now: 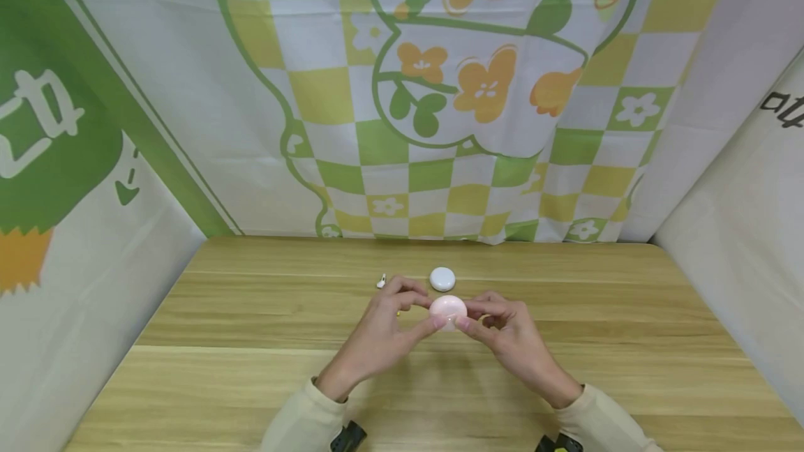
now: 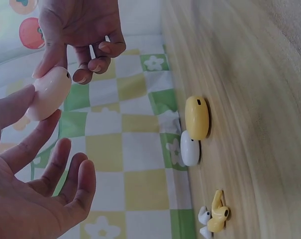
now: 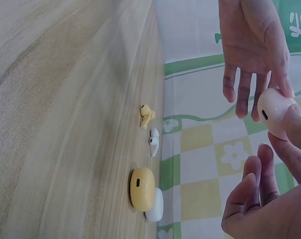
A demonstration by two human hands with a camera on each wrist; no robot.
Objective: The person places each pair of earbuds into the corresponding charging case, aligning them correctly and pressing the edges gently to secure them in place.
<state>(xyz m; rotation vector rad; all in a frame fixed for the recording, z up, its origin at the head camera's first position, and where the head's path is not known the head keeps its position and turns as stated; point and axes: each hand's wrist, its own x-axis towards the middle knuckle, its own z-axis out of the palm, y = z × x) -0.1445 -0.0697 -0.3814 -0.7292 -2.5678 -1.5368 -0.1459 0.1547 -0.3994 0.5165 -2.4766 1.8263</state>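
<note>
Our left hand (image 1: 391, 326) and right hand (image 1: 511, 332) pinch pink case (image 1: 449, 307), head view lower centre. White case (image 1: 442, 278) just above.

Head view: moderately bright, even light, apparently from above | table (image 1: 251, 319): faint, soft-edged shadows | pink case (image 1: 449, 306): pale sheen | wrist views: dimmer, greyer, hazy; table grain blurred toward outer edge | yellow case (image 3: 143, 191): narrow dark shadow alongside

Left hand (image 1: 380, 333) pretty much hides the yellow earbuds (image 1: 398, 313) on head cam. Left wrist cam's got the yellow case (image 2: 196, 118) partly blocking the white case (image 2: 190, 151).
</note>
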